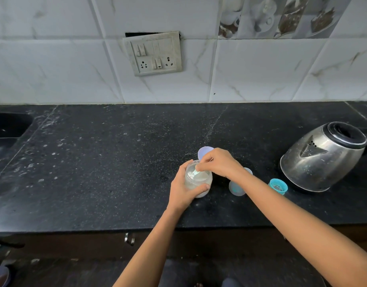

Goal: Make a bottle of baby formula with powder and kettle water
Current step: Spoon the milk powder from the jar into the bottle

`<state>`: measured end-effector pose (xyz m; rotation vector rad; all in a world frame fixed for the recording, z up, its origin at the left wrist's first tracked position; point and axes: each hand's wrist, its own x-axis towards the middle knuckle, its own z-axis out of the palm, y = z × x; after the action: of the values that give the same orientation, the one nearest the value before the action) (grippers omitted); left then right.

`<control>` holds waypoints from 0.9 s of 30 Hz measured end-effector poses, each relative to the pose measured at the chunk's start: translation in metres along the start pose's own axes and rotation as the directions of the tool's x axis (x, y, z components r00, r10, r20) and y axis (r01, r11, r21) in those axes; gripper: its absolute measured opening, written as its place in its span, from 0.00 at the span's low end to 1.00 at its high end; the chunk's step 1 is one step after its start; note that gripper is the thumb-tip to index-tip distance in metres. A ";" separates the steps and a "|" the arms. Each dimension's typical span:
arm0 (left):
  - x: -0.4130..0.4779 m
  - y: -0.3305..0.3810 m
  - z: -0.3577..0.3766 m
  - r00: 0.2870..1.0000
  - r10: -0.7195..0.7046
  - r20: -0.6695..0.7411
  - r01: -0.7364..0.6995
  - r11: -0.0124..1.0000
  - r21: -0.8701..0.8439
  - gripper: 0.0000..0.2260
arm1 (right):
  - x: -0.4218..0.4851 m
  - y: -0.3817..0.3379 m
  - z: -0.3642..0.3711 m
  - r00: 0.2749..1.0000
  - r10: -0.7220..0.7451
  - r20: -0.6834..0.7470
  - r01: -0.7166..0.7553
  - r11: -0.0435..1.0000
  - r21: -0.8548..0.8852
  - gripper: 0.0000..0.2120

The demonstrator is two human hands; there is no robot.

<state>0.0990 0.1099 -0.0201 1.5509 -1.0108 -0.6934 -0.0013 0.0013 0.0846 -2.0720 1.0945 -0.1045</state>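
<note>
White powder fills the jar (198,180) the left hand (182,189) grips on the black surface (95,172); the right hand (219,164) pinches a scoop (194,172) in its mouth; the bottle (236,188) just beside at right, then teal cap (278,186), then steel kettle (323,158)

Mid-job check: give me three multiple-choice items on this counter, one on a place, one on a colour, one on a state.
1. Where does the kettle stand? A) right of the powder jar B) left of it C) in the sink
2. The loose bottle collar is: A) red B) teal C) black
3. The powder jar is: A) lidded B) open, scoop inside C) tipped over

1 A: the kettle stands far right.
2 B: the bottle collar beside the kettle is teal.
3 B: the left hand grips the jar and the right hand holds the scoop in its mouth.
</note>
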 end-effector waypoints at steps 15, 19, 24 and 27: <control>-0.002 0.004 -0.002 1.000 -0.014 0.006 0.014 0.999 0.032 0.33 | -0.004 -0.017 0.016 0.997 -0.062 -0.039 0.061 0.998 -0.028 0.09; -0.002 0.004 -0.002 1.000 -0.012 0.003 0.012 0.999 0.042 0.33 | -0.005 -0.013 0.005 0.994 -0.063 -0.094 0.065 0.998 0.020 0.10; -0.002 0.004 -0.001 1.000 -0.007 -0.001 0.007 0.999 0.046 0.34 | -0.009 -0.003 -0.001 0.983 -0.028 -0.180 0.047 0.994 0.102 0.12; -0.002 0.004 -0.001 1.000 -0.014 -0.004 0.014 0.999 0.045 0.34 | -0.007 0.003 0.006 0.973 -0.006 -0.232 0.019 0.998 0.056 0.11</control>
<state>0.0977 0.1123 -0.0167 1.5987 -1.0200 -0.6811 -0.0050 0.0089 0.0803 -2.0515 1.2026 -0.3894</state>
